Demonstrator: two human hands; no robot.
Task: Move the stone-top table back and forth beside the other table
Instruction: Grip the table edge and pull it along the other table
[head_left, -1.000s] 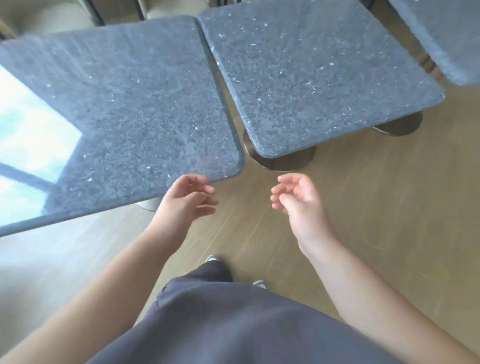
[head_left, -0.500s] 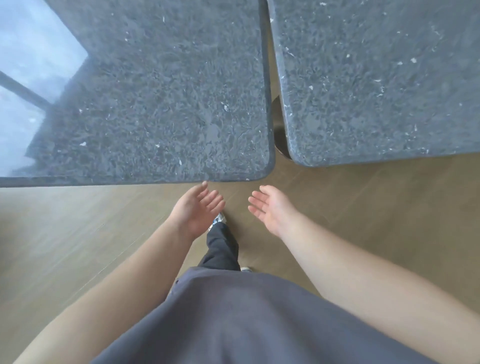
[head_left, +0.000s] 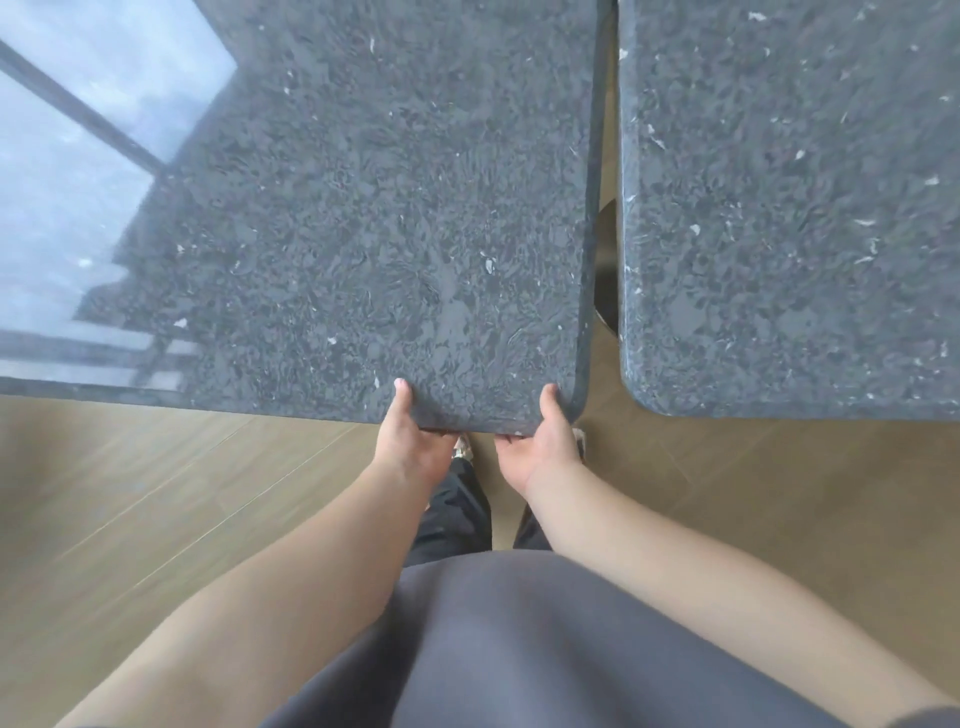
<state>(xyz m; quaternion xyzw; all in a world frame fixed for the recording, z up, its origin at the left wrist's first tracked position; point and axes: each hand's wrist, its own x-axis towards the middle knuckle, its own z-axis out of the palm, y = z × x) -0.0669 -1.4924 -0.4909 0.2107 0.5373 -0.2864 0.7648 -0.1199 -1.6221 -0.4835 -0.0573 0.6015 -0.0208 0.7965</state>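
Note:
A dark speckled stone-top table (head_left: 363, 218) fills the upper left and middle of the head view. Both hands grip its near edge close to the near right corner. My left hand (head_left: 410, 441) has its thumb on top and its fingers under the slab. My right hand (head_left: 545, 447) holds the rounded corner the same way. A second stone-top table (head_left: 789, 208) of the same look stands to the right, parallel, with a narrow gap between the two tops.
A round metal base (head_left: 607, 270) shows through the gap between the tops. Wood-plank floor (head_left: 156, 493) lies on both sides of me. My legs and shoes (head_left: 464, 449) stand just under the gripped edge. A window reflection covers the left table's far left part.
Both hands were open in the air below the table edge; they have moved up and closed on the left table's near edge. The view has come closer to the tables.

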